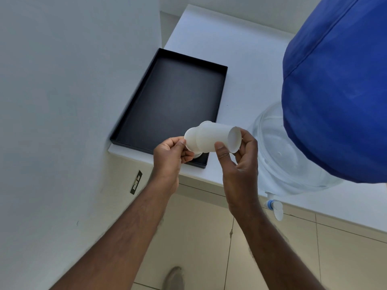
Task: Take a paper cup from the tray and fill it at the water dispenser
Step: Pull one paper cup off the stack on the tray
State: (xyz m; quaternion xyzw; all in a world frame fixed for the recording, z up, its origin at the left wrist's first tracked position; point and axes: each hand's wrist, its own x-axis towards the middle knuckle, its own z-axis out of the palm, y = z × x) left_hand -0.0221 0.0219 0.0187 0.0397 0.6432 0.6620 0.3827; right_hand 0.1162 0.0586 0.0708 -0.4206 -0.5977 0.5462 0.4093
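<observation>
A short nested stack of white paper cups (pixel 211 139) lies sideways in the air above the near right corner of the black tray (pixel 167 97). My left hand (pixel 169 155) pinches the stack's bottom end. My right hand (pixel 238 158) grips the outer cup near its open rim, which faces right. The tray's floor looks bare. The water dispenser (pixel 293 155) has a clear bowl under a blue-covered bottle (pixel 335 84), to the right of my hands. Its white and blue tap (pixel 274 206) hangs over the counter's front edge.
The tray and the dispenser stand on a white counter (pixel 236 59) in a corner. A grey wall (pixel 73 101) rises on the left. Beige floor tiles (pixel 205 237) lie below, with a shoe tip (pixel 173 277) at the bottom.
</observation>
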